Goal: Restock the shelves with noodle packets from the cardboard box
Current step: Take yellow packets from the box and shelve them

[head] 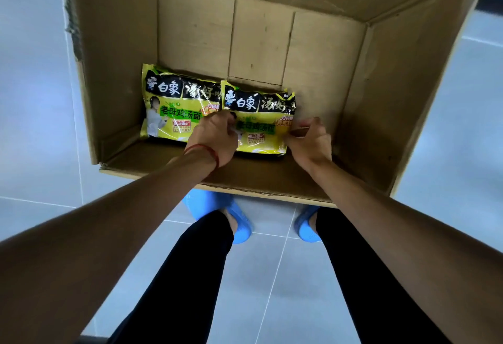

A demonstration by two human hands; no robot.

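Noodle packets, a right-hand packet (261, 119) and a left-hand packet (168, 104), are sitting low inside the cardboard box (381, 85), which is standing on the grey tiled floor (32, 98). Nearest, blue shoes (241, 228) are resting just before the box's near wall. Beyond that wall, the left hand (215, 137), wearing a red string bracelet (204, 149), is curling its fingers round the right-hand packet's left edge, while the right hand (310, 142) is pinching its right edge. Farther left, the left-hand packet is lying partly under it.
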